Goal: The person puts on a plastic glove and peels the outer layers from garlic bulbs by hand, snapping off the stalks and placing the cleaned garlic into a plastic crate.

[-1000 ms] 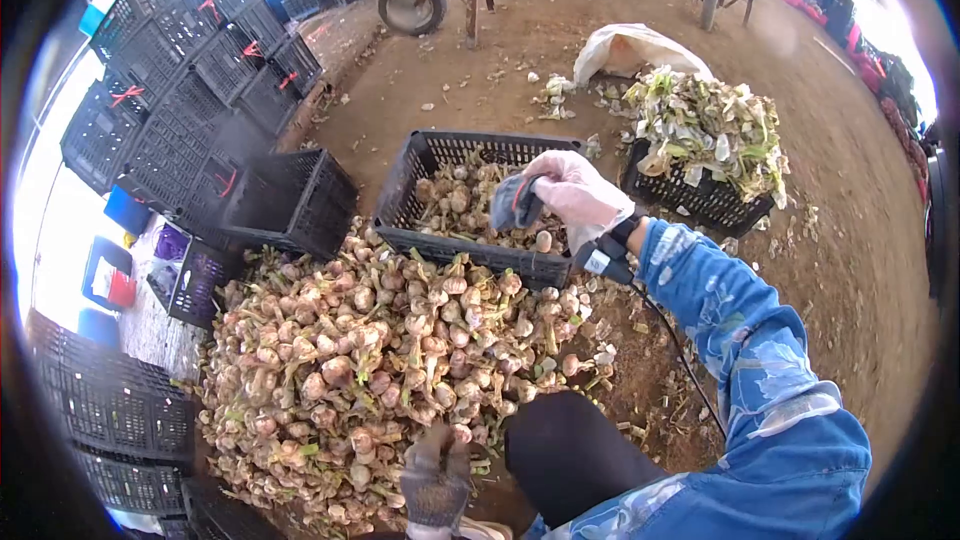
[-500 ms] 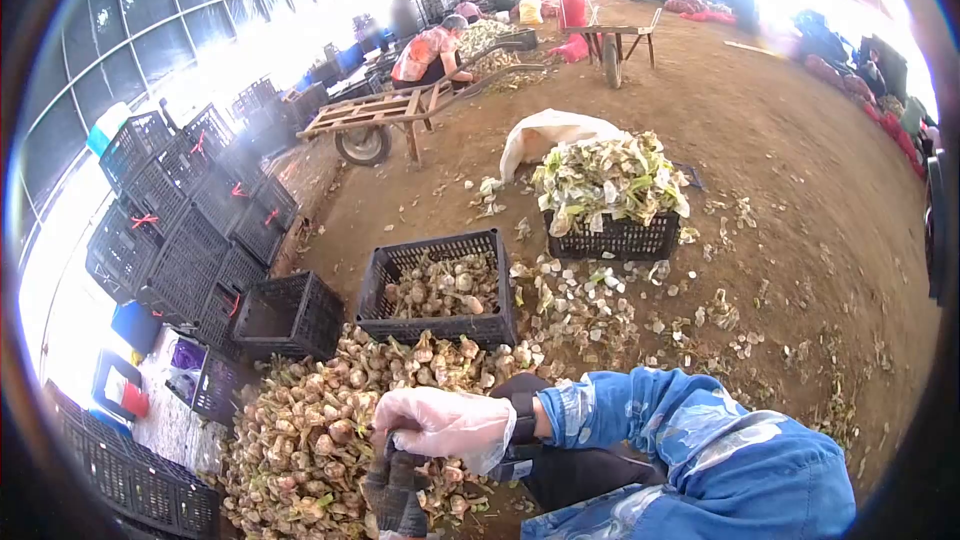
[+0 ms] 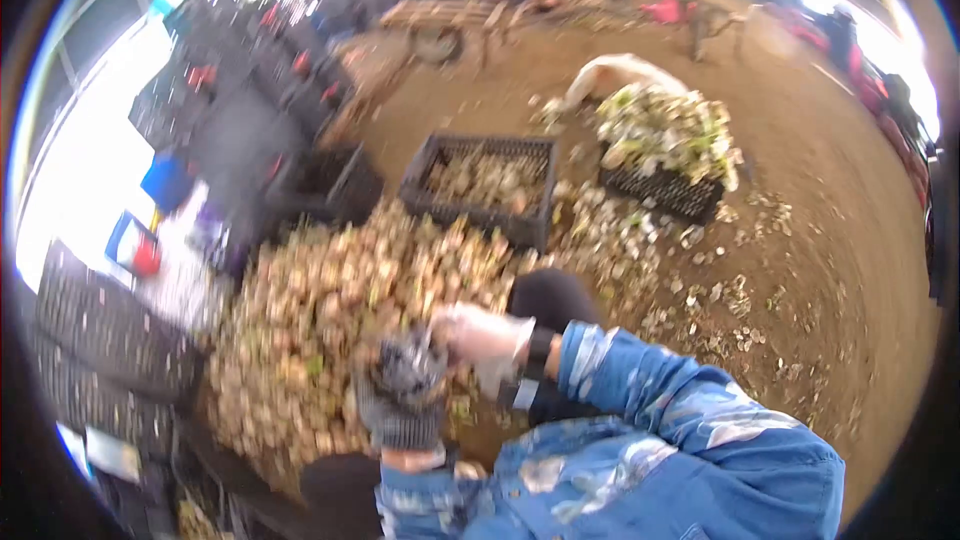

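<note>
Gloved fingers of both hands meet at the front edge of the heap, but the grip is too blurred to read: I cannot tell whether either hand is clenched, parted or grasping a bulb. At its left side, the left hand (image 3: 405, 380), in a grey knitted glove, has a dark, shiny patch (image 3: 412, 362) on top that may be part of the glove or something held. Close against it on the right, the right hand (image 3: 474, 334) wears a thin, whitish glove, with a dark band (image 3: 541, 346) around the wrist and a blue patterned sleeve (image 3: 650, 360) behind it. Garlic bulbs (image 3: 300, 330) lie in a broad heap just beyond the grip and to its left. Straight ahead of the grip, past the heap, stands a black crate (image 3: 478, 221) with more bulbs inside. Farther off, ahead and to the right, a second crate (image 3: 660, 192) is piled above its rim with leafy trimmings (image 3: 665, 130), and a white sack (image 3: 625, 70) lies just behind it. Pale scraps (image 3: 630, 232) litter the ground between that crate and the grip. Just right of the grip and slightly ahead is a dark-clad knee (image 3: 553, 297). Well to the left, dark stacked crates (image 3: 110, 325) stand beside the heap.
</note>
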The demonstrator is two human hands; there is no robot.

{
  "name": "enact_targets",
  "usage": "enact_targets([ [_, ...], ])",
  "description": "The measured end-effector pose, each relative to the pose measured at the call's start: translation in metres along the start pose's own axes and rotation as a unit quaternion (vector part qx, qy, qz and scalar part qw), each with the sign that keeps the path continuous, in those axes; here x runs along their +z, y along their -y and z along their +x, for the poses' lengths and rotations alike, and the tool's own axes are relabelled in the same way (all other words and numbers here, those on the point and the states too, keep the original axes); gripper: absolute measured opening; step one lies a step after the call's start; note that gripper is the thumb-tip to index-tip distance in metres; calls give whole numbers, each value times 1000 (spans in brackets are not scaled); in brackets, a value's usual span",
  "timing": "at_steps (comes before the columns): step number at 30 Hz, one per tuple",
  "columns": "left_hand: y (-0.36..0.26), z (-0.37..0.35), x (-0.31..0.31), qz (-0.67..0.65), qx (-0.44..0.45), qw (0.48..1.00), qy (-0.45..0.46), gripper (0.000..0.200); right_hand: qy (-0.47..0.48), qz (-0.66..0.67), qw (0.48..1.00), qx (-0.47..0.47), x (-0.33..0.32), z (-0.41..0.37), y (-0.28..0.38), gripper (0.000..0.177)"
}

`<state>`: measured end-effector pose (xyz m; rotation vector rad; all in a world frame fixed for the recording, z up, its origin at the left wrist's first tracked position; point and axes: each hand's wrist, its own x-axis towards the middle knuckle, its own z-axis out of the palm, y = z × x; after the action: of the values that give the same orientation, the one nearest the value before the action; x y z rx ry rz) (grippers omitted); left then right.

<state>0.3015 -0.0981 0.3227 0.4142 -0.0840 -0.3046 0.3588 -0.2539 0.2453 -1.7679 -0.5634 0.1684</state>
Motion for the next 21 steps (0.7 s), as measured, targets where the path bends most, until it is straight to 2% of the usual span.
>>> enact_targets([
  [1,-5,-4,-8,14,-8,999,-45,57,-34,177,983,34,11,-4,4,19],
  [2,-11,-5,-8,89,-37,995,32,58,-74,341,934,77,18,-7,14,19],
  [4,-17,-14,-22,93,-20,995,14,57,-45,494,842,211,7,2,50,16],
  [6,-23,-26,-43,118,-69,989,-48,52,66,349,931,85,17,15,13,16],
  [7,-27,-30,-38,116,-66,990,-53,52,94,560,818,91,14,3,51,25],
  [8,-31,-33,-26,97,-79,992,3,54,98,560,818,94,13,3,61,25],
  [9,-34,-35,-20,77,-92,991,60,56,135,275,952,-17,12,7,67,29],
  [10,-35,-37,-25,77,-86,992,58,56,158,-39,978,-130,13,11,69,34],
  [11,-35,-39,-33,43,-42,995,76,62,140,-96,971,-170,23,17,52,39],
  [12,-35,-43,-38,10,1,996,92,68,146,-94,970,-171,25,18,46,39],
  [13,-34,-49,-13,18,-16,999,31,62,161,-46,962,-216,25,22,54,39],
  [14,-34,-48,-26,18,-13,999,31,62,174,1,950,-260,26,24,60,40],
  [15,-31,-46,-50,-40,-4,999,-12,56,177,2,949,-260,28,25,61,40],
  [16,-31,-45,-51,-99,5,994,-56,51,157,-25,958,-239,31,24,62,39],
  [17,-34,-43,-46,-40,21,999,22,40,138,-52,964,-220,35,24,62,39],
  [18,-38,-43,-47,-39,24,999,21,40,118,-78,969,-201,39,25,64,38],
  [19,-45,-43,-49,1,38,999,4,38,130,82,986,-57,44,18,74,34],
  [20,-52,-46,-51,39,53,998,-15,37,113,501,843,159,52,29,57,38],
  [21,-55,-44,-76,65,77,995,-11,35,62,506,833,215,52,26,43,45],
])
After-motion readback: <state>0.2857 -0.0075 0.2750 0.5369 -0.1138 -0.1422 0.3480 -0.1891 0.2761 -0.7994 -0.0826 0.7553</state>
